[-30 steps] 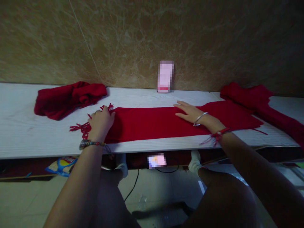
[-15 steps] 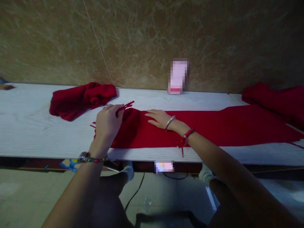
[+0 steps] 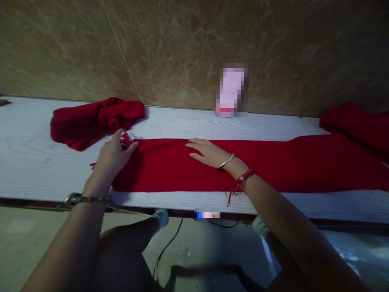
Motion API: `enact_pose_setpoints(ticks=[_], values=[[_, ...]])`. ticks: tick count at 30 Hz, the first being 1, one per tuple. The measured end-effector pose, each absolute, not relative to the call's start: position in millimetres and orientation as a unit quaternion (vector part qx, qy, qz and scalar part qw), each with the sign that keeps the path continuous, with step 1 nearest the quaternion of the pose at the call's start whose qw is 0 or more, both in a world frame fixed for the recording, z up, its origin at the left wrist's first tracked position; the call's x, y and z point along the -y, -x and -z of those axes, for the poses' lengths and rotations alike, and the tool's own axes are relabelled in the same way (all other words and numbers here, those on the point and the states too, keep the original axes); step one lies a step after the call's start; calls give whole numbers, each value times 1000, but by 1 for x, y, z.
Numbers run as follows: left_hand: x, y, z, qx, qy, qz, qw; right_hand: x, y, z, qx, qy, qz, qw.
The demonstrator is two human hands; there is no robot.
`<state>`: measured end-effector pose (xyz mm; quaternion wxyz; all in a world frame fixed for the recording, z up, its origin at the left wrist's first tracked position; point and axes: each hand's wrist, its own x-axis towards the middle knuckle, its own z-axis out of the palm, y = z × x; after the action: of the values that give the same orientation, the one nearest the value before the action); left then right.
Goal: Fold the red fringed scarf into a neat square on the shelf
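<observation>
A long red scarf [image 3: 267,162] with fringed ends lies stretched along a white wood-grain board. At its left end, my left hand [image 3: 112,154] curls around the fringe, and red strands show in the hollow between thumb and index finger. The other fingertips of that hand are hidden. More fringe sticks out to the left of the wrist. My right hand [image 3: 205,152] lies flat on the scarf near its upper edge, fingers spread, gripping nothing.
A bunched red cloth [image 3: 97,121] sits at the back left of the white board [image 3: 27,162]. More red cloth [image 3: 358,121] is heaped at the far right. A pink blurred object [image 3: 231,91] leans against the brown marbled wall. Below the front edge hangs a black cable [image 3: 165,247].
My left hand has moved left with the scarf's fringed end, and the raised fold there now lies flatter. My right hand stays in place on the scarf. The view has shifted slightly.
</observation>
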<state>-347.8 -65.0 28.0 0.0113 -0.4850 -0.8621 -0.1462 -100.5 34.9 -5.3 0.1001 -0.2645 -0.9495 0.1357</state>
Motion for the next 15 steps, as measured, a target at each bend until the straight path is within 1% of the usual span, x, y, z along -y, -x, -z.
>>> enact_pose_setpoints(ticks=[3,8,10,13,15], values=[[63,338,-33,846,511,150,-8,-35,100,6,949,269,-133,97],[63,335,-41,827,500,248,73,-36,98,7,949,265,-135,102],[67,337,-42,829,482,267,99,-36,97,7,949,262,-139,106],[76,338,-40,857,442,237,120,-36,97,7,949,262,-140,107],[80,339,-38,871,429,212,114,-35,98,7,949,267,-137,101]])
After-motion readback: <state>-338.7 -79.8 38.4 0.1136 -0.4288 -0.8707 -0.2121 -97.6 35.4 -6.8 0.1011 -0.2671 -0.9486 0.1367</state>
